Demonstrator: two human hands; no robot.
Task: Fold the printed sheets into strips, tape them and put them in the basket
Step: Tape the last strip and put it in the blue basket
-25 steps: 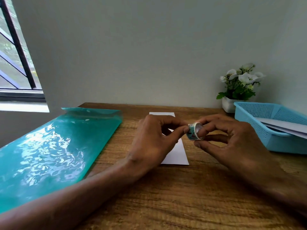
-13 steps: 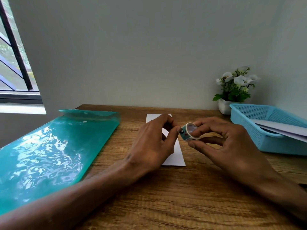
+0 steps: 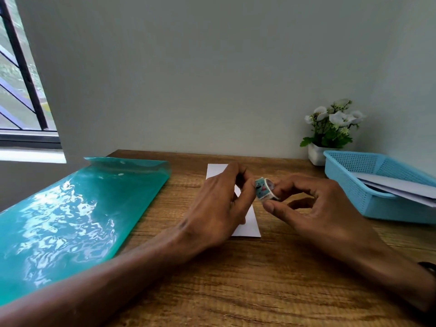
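A small roll of patterned blue tape (image 3: 264,188) is pinched between the thumb and fingers of my right hand (image 3: 313,204), held just above the table. My left hand (image 3: 221,208) has its thumb and fingertips curled against the roll's left side, at the tape's edge. Beneath both hands lies a folded white paper strip (image 3: 249,226) on the wooden table, running away from me, its middle hidden by my left hand. The light blue basket (image 3: 349,175) stands at the right with folded white sheets (image 3: 401,187) inside.
A shiny teal plastic folder (image 3: 77,218) covers the table's left side and overhangs its edge. A small white pot of white flowers (image 3: 330,128) stands at the back right by the wall, just behind the basket. Bare wood table (image 3: 259,279) lies near me.
Both hands with the tape roll have drifted slightly left and the view has shifted. My left fingers have kept working at the roll's edge.
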